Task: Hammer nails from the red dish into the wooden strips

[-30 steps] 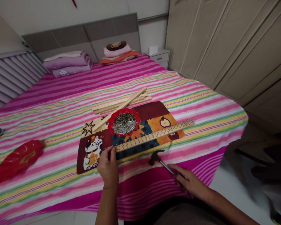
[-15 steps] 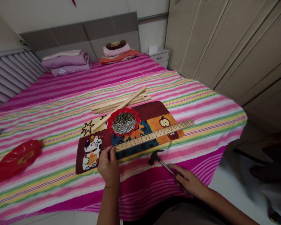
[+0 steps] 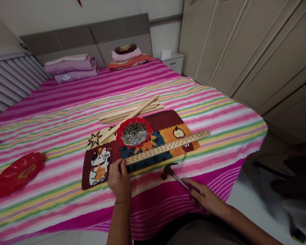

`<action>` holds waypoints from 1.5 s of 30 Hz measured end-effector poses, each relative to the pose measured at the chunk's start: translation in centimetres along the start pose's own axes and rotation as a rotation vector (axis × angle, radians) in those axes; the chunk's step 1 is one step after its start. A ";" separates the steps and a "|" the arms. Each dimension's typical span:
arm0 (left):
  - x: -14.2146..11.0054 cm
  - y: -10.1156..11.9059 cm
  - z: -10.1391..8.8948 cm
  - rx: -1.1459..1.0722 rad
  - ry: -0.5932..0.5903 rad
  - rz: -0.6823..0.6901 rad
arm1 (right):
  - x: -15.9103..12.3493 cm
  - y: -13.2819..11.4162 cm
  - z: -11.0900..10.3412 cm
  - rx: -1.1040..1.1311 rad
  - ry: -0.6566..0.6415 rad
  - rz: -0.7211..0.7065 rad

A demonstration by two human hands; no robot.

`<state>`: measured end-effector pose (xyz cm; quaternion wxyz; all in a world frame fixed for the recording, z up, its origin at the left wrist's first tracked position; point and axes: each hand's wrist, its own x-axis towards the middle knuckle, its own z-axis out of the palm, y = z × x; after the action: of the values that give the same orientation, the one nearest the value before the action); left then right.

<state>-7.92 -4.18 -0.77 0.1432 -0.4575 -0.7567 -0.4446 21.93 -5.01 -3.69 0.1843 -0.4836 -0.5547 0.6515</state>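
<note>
A wooden strip (image 3: 165,147) studded with a row of nails lies slantwise across a patterned mat (image 3: 158,121). My left hand (image 3: 119,178) is closed at the strip's near left end, thumb and fingers pinching there; whether a nail is also between the fingertips is too small to tell. My right hand (image 3: 202,194) grips the handle of a claw hammer (image 3: 169,171), whose head is low in front of the strip, apart from it. Behind the strip, a red scalloped bowl (image 3: 119,141) full of loose nails stands on the mat.
Several bare wooden strips (image 3: 132,114) lie behind the bowl, one crossing over the others onto the mat. A red plastic dish (image 3: 17,175) is at the left on the striped bedspread (image 3: 63,136). Folded bedding (image 3: 72,68) lies near the headboard, and wardrobe doors (image 3: 232,44) stand at the right.
Almost nothing differs. The view has shifted very slightly; both hands keep their holds, and the strip and hammer stay in place.
</note>
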 end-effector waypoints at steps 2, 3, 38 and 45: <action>0.0 0.0 0.0 -0.003 0.007 0.015 | -0.1 0.0 0.0 -0.003 0.006 -0.007; 0.0 0.0 0.0 -0.005 0.007 0.012 | -0.1 0.0 0.1 -0.003 0.007 -0.010; -1.7 0.4 0.5 -0.119 -0.151 -0.295 | 0.3 -13.3 4.0 -0.467 -0.145 -0.606; -2.0 0.0 0.7 -0.185 -0.146 -0.326 | 2.9 -14.6 5.5 -0.740 -0.108 -0.675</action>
<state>-6.67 -4.73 -2.40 -0.0285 -0.3712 -0.7850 -0.4952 11.70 -1.11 7.75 0.1720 -0.2759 -0.8827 0.3392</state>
